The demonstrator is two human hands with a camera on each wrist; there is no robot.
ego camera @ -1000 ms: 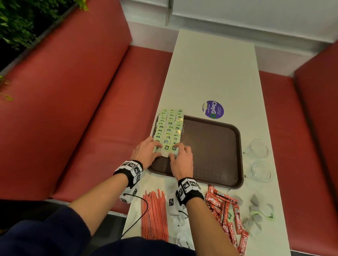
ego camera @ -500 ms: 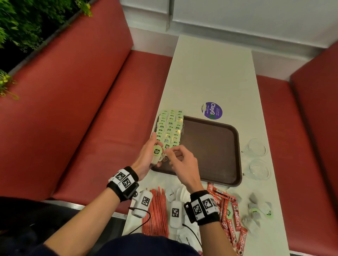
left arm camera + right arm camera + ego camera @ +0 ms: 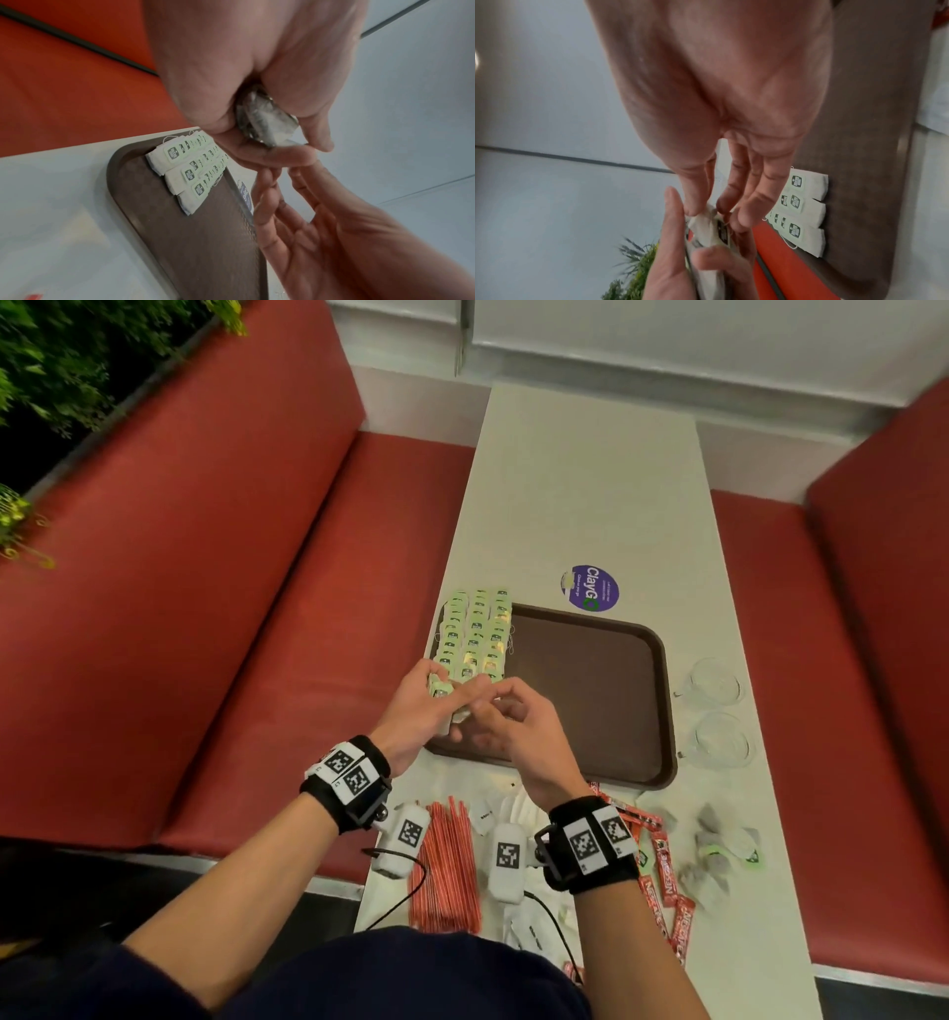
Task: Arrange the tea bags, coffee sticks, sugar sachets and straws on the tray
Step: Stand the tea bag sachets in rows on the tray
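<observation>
My left hand is raised over the near left corner of the brown tray and grips a small stack of tea bags, also seen as tea bags in the left wrist view. My right hand meets it from the right, and its fingertips pinch the top tea bag of that stack. Three neat rows of green-tagged tea bags lie along the tray's left side. Red straws, white sugar sachets and red coffee sticks lie on the table near me.
Two glass cups stand right of the tray. Loose tea bags lie at the near right. A purple sticker is beyond the tray. Red benches flank the narrow white table.
Both hands were pressing on the near end of the tea bag rows. They have lifted off the tray, the left now holding a small stack that the right picks at.
</observation>
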